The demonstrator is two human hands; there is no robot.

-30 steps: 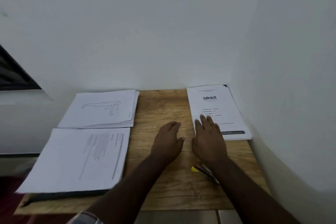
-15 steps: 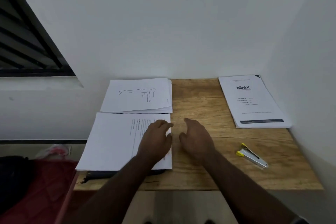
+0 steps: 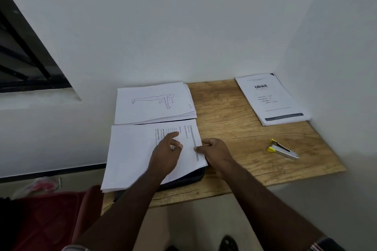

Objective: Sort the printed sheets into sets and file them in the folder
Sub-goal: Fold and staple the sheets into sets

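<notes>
the wooden table (image 3: 234,128) carries three separate piles of printed sheets, so the sorting looks largely done, while nothing appears filed yet. the largest pile, the text sheets (image 3: 132,155), lies at the near left corner on top of a dark folder (image 3: 189,178), which shows only as a dark edge under the paper's near right corner; it seems closed, though i cannot tell for sure. behind it, almost touching, sits the pile with a plank-pose drawing (image 3: 153,102), and well apart in the far right corner lies the blinkit set (image 3: 271,98).

the left hand (image 3: 166,153) rests on the text sheets with its forefinger stretched out and the other fingers loosely bent, holding nothing. the right hand (image 3: 216,152) pinches the right edge of that pile between thumb and fingers.

as i judge it, the text sheets themselves stand in the way: they cover the folder and must come off before it can open. a small stapler with yellow tips (image 3: 282,150) lies on bare wood to the right, clear of both hands.
</notes>
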